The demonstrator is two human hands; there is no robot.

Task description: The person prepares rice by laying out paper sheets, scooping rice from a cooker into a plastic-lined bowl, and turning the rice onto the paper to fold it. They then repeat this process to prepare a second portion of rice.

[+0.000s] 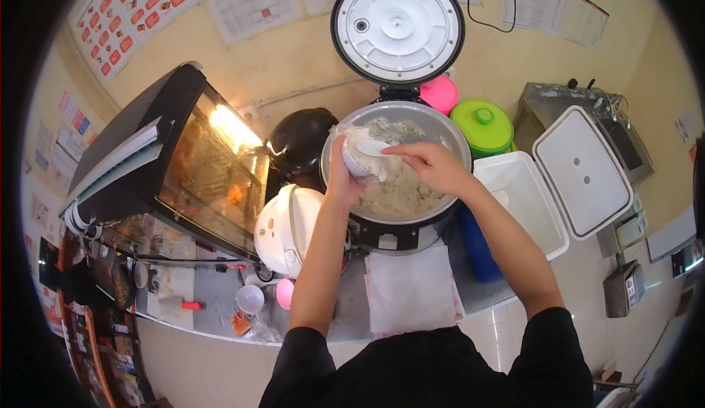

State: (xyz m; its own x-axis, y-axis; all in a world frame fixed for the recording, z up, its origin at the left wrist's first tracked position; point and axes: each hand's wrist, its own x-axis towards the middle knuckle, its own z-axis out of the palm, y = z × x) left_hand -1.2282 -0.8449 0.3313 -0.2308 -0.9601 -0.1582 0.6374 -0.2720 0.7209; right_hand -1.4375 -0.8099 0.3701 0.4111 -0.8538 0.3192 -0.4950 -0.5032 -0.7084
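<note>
A person's two hands work over the open cooker pot (pixel 461 145) on the desk (pixel 351 309). The left hand (pixel 340 177), toward the pot's 9 o'clock, is curled around a small plastic bag (pixel 355 163) with white rice at its mouth; whether a bowl sits inside, I cannot tell. The right hand (pixel 432 165), coming in from 4 o'clock, pinches a white paddle (pixel 373 147) between thumb and fingers, its blade at the bag's mouth. Below both lies the rice (pixel 400 196) in the pot.

Around the pot, its raised lid (pixel 397 24) stands at 12 o'clock, a pink container (pixel 439 95) at 1, a green-lidded tub (pixel 481 127) at 2, and an open white box (pixel 532 202) between 3 and 4. White paper sheets (pixel 410 290) lie at 6, a white rice cooker (pixel 277 228) stands at 8, and a lit display cabinet (pixel 213 177) at 9.
</note>
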